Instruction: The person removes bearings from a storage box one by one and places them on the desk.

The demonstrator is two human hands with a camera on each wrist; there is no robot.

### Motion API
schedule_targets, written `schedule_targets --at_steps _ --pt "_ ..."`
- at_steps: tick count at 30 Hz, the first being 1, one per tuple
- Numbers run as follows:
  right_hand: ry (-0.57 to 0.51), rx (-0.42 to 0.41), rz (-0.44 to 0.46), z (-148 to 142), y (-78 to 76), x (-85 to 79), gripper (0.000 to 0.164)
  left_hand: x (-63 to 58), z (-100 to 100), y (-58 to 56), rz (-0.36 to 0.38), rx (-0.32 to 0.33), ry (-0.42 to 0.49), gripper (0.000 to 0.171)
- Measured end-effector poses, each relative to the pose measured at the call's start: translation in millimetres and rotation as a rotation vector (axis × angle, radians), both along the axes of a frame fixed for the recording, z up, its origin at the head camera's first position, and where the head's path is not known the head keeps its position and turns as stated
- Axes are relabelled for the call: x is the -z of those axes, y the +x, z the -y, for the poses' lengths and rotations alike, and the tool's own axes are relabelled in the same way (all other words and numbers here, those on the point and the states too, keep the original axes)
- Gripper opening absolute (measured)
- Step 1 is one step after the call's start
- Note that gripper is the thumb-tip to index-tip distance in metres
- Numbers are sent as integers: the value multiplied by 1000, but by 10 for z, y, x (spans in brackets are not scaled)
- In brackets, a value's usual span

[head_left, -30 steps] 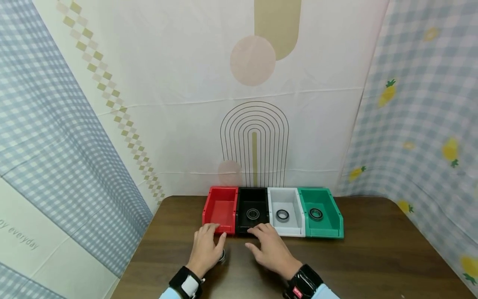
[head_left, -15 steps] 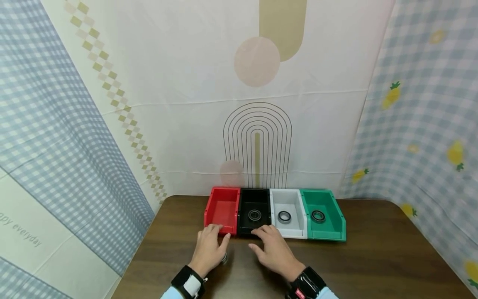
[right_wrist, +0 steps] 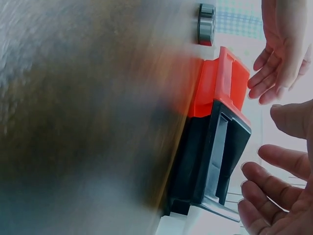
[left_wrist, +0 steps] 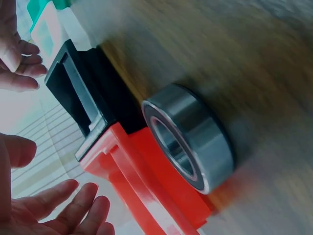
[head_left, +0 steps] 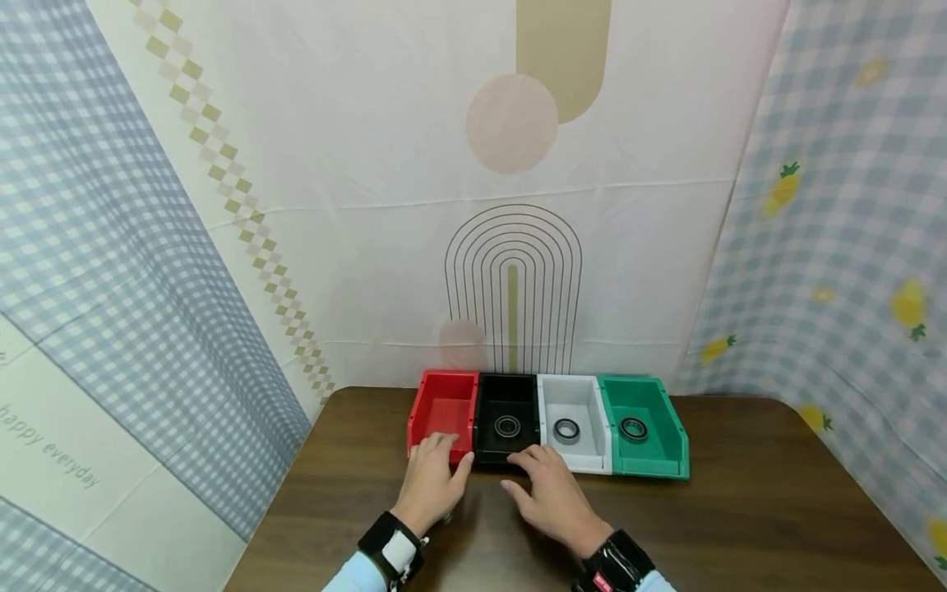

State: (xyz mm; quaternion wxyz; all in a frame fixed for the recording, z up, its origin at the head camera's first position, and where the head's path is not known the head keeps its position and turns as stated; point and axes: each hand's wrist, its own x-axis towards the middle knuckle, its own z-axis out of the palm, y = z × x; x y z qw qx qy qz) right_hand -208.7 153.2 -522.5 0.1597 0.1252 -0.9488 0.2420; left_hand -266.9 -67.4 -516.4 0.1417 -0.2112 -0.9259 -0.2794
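My left hand, its fingers spread, is over the front edge of the red bin and holds nothing. Below that hand a steel bearing stands on its rim on the table, in front of the red bin; the head view shows only a sliver of it. My right hand hovers in front of the black bin, fingers loosely bent and holding nothing. One bearing lies flat in the black bin, another bearing in the white bin, and a third bearing in the green bin.
The bins stand side by side along the back of a dark wooden table. Behind them hangs a white patterned cloth. Blue checked cloth closes off the right side, with more on the left.
My left hand has moved forward and to the right, its fingertips reaching further over the red bin. The right hand stays nearly still. The head view has shifted slightly.
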Motion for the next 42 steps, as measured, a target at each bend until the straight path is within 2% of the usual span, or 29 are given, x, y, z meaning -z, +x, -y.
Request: schedule_targets --at_steps 4,8,21,31,36,42 --pt "-1 9 -15 -14 -7 -3 35 -32 -50 2 25 11 7 48" --pt "-1 15 -26 -27 -12 -26 38 -79 -107 -17 15 19 15 49" --pt "-6 6 3 -24 2 -51 39 -137 -252 -175 7 -2 29 50" --pt "-20 1 16 -25 10 -68 39 -163 -321 -275 37 -37 11 50" --pt "-5 5 16 -34 11 -54 39 -145 -452 -391 51 -73 -36 49" --pt "2 -2 -1 -44 3 -46 38 -109 -608 -597 16 -128 -105 41"
